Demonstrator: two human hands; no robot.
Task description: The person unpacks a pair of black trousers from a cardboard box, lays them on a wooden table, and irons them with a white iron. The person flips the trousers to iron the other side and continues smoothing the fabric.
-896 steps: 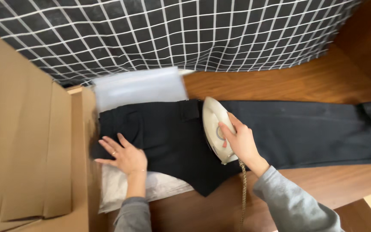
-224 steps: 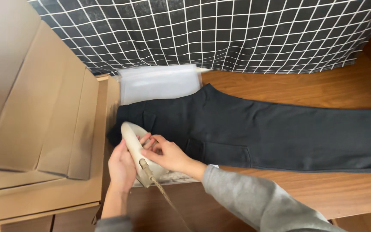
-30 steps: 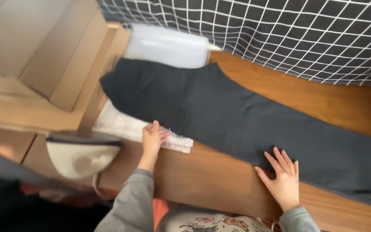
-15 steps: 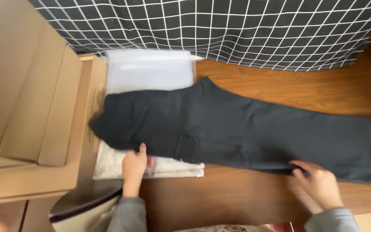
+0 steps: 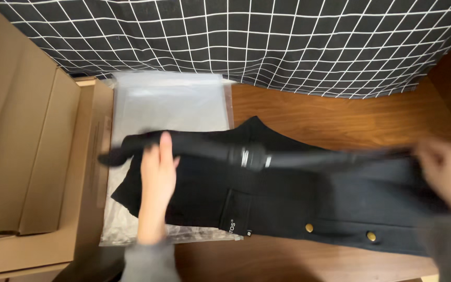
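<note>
On the brown wooden tabletop (image 5: 340,115), black trousers with gold buttons (image 5: 288,203) lie lengthwise, waist end over a clear plastic sheet (image 5: 168,99). Left hand (image 5: 157,177) has its fingers closed on the raised waist edge; right hand (image 5: 447,175) is blurred at the leg end, grip looks closed on fabric but I can't tell for sure. Top edge is lifted mid-flip, so repositioning looks about half done; laying flat and smoothing remain. No iron in view.
</note>
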